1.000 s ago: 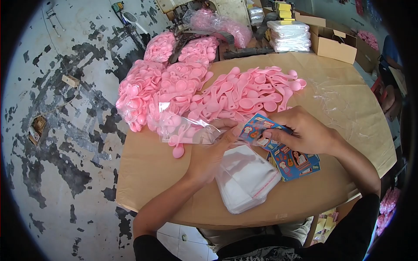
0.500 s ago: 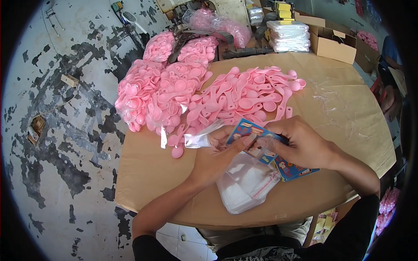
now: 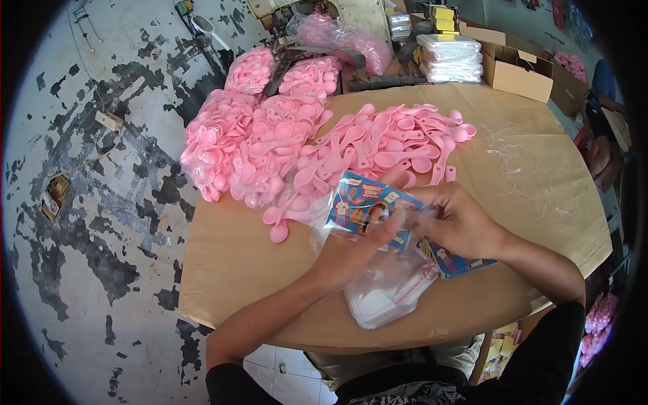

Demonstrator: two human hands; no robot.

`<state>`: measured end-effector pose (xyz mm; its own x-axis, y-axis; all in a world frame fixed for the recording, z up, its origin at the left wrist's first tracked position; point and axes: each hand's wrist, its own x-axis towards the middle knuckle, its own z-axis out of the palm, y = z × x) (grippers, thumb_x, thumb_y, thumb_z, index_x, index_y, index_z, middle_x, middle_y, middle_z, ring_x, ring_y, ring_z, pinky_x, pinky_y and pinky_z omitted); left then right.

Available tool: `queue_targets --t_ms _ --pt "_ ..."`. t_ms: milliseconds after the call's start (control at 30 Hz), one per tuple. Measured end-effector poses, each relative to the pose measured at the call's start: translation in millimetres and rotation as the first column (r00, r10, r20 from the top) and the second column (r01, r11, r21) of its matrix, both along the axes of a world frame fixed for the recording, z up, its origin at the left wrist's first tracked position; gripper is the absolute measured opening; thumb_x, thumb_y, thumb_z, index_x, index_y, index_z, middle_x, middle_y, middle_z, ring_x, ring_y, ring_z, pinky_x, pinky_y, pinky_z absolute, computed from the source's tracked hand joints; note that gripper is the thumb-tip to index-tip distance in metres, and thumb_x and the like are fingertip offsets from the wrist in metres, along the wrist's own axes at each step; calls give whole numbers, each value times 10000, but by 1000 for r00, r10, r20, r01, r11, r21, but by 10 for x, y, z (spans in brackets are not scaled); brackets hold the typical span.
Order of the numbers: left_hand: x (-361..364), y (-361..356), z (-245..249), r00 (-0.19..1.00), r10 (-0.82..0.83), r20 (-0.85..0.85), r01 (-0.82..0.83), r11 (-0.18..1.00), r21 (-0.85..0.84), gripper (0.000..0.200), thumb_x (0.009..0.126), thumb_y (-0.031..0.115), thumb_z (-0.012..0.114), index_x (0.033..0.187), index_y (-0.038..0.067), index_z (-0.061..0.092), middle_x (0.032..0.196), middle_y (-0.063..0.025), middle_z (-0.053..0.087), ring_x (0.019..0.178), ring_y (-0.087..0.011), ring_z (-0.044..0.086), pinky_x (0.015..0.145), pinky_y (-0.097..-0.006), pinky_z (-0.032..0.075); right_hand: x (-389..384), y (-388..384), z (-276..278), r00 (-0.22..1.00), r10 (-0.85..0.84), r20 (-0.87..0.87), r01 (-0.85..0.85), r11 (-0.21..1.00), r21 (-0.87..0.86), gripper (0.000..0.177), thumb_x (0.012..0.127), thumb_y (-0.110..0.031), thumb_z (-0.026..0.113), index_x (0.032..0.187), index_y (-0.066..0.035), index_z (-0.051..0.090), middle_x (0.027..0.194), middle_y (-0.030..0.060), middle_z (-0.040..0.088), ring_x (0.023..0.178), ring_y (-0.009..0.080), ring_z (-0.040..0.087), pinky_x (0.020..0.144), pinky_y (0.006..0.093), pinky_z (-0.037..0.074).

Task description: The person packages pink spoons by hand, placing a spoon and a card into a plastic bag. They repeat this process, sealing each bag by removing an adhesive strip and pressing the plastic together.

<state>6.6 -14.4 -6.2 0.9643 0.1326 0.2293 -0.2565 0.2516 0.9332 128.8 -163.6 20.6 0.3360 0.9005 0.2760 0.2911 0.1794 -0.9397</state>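
A blue printed card (image 3: 345, 202) is in my left hand (image 3: 347, 255), with the thumb across its face and clear plastic around it. My right hand (image 3: 466, 219) is closed at the card's right end, fingertips pinching the clear plastic bag (image 3: 424, 221) there. Beneath both hands lies a stack of clear plastic bags (image 3: 381, 300) with a red line along one edge. More blue printed cards (image 3: 462, 264) sit under my right wrist. Just beyond the hands spreads a pile of loose pink plastic spoons (image 3: 378, 145).
Bulging clear bags of pink spoons (image 3: 223, 135) stand at the table's left rear. Stacked plastic packs (image 3: 451, 61) and an open cardboard box (image 3: 520, 71) are at the back. Clear plastic scraps (image 3: 520, 169) lie on the right. Another person (image 3: 604, 101) is at the far right edge.
The card has swung left and now shows more of its printed face. My left hand has shifted with it, while my right hand stays close to the same spot.
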Motion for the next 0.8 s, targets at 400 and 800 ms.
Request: queue_targets --t_ms 400,800 --pt "-58 245 261 948 -131 291 47 959 280 646 991 431 470 1457 12 312 1490 -172 357 1348 -246 393 1103 -383 333 -265 158 352 993 -61 104 64 998 -24 197 903 -100 662 1070 4 658 965 65 680 882 67 598 755 254 503" --pt "-25 600 291 907 223 357 -245 969 19 275 864 137 694 1101 51 585 1207 -106 605 1084 -177 579 959 -319 450 311 310 332 743 157 650 138 915 -378 247 894 -243 618 939 -4 664 767 179 648 731 222 663 670 351 498"
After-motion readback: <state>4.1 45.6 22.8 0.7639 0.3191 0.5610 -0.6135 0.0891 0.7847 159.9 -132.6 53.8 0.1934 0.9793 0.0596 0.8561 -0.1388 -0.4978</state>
